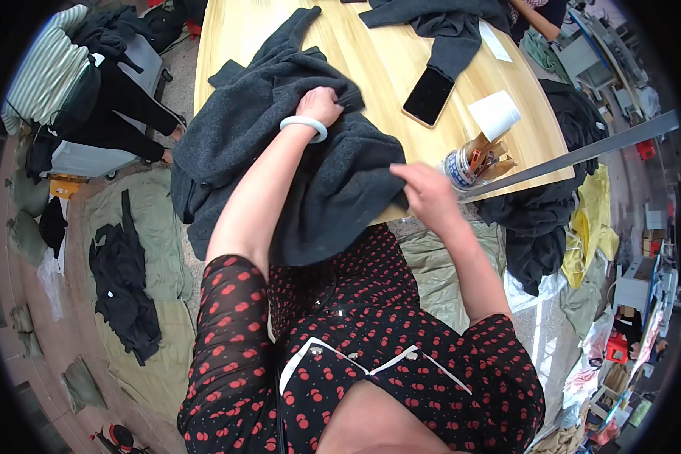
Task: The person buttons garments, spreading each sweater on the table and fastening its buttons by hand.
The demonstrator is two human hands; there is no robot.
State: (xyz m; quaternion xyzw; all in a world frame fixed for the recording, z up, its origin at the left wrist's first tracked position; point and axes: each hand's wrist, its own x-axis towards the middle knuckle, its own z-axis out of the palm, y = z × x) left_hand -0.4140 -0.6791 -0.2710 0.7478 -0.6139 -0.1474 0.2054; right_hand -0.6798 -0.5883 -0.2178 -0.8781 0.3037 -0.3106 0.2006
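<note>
Dark garment (238,140) should handle soft, limp, not fragile: left hand (321,107) fisted on cloth, right hand (431,198) apparently pinching its edge, best grip just beside that hand.

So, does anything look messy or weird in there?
Maybe: a black garment lies rumpled on the green sheet on the floor, while the dark grey garment is up on the wooden table. It looks dropped, but perhaps it was put there on purpose. I see nothing spilled or broken.
</note>
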